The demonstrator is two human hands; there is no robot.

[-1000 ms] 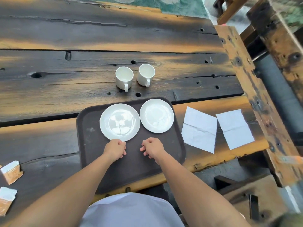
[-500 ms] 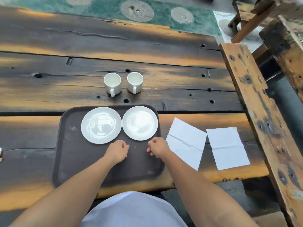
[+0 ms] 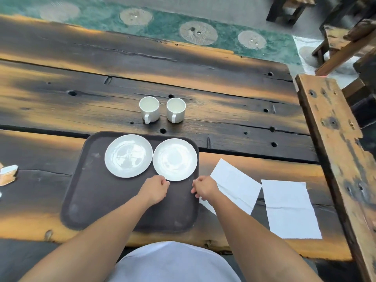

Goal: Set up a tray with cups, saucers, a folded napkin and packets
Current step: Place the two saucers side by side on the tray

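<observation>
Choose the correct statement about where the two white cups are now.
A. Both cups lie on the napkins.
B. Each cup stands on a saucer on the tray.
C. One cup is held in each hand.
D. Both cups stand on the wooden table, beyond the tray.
D: the two cups stand upright on the table beyond the tray, and both saucers are bare.

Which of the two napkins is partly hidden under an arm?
The left napkin, the tilted one beside the tray; the right hand and forearm cross its near corner. The right napkin lies fully uncovered.
</observation>
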